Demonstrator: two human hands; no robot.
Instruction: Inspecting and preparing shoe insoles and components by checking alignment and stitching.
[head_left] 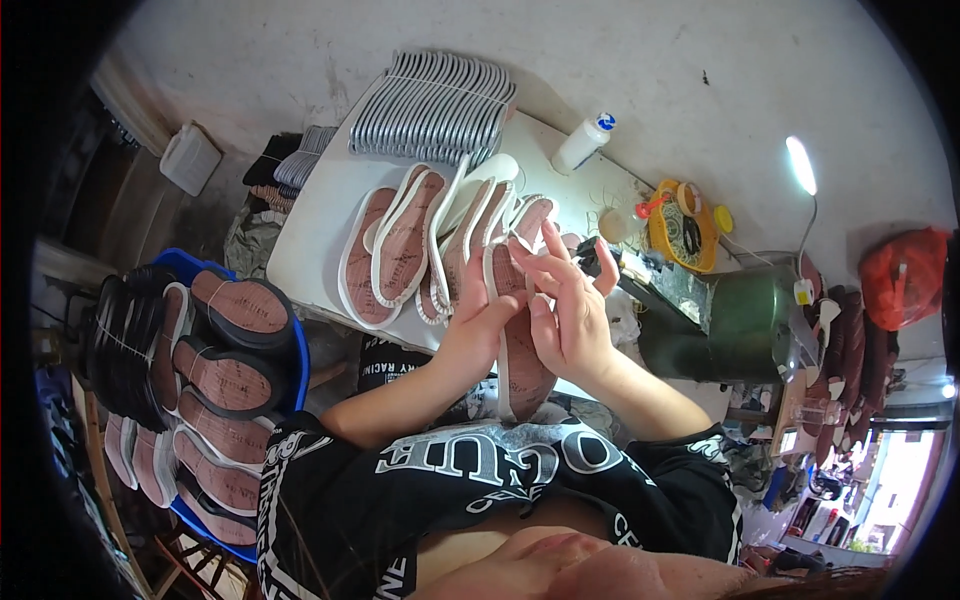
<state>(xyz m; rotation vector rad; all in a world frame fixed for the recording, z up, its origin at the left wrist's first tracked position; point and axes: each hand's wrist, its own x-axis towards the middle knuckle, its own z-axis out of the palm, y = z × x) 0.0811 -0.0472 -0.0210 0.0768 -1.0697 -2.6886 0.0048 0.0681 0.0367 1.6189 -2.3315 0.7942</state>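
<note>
A shoe sole [522,370] with a brown patterned footbed and a pale rim stands upright in front of my chest. My left hand [480,318] is closed on its left edge, with the thumb across the footbed. At its right side my right hand [572,325] touches the sole, its fingers spread and partly stretched toward the table. Whether a thread or other small thing lies between these fingers is too fine to tell. Just beyond, on the white table [315,235], several similar white-rimmed soles [408,235] lie overlapping, some with beaded-looking edges.
Bundled grey strip-like pieces [430,105] lie at the table's back. A white bottle [584,143], a yellow basket [682,228] and a dark green machine-like body [735,325] stand to the right, below a lit lamp [801,165]. At left, a blue tub [300,355] holds several soles.
</note>
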